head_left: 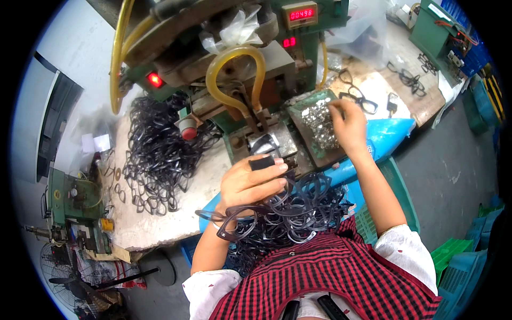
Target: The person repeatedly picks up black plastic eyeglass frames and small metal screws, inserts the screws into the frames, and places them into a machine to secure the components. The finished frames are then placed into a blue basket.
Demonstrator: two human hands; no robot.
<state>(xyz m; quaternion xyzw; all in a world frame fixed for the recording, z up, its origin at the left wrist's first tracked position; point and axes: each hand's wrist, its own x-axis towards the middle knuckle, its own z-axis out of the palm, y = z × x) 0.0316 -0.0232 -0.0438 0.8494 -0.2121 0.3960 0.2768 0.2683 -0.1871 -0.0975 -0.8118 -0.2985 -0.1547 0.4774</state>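
Note:
My left hand (249, 184) is curled in front of the machine's clamp, with a black wrap (262, 162) around one finger. It grips a black eyeglass frame (237, 224), whose rims stick out beside my wrist; part of the frame is hidden by the hand. Just beyond the fingertips is the machine's metal fixture (264, 143). Over a green tray (320, 154) of small shiny metal parts (320, 125), my right hand (350, 125) has its thumb and fingertips pinched together at the pile's edge. Anything between them is too small to make out.
Many black frames (160, 154) are heaped on the table at left, and another pile (298, 213) lies against my apron. The green machine (306, 64) carries yellow hoses (213, 69) and a red button (188, 129). Loose frames (368, 104) and blue plastic (392, 136) are at right.

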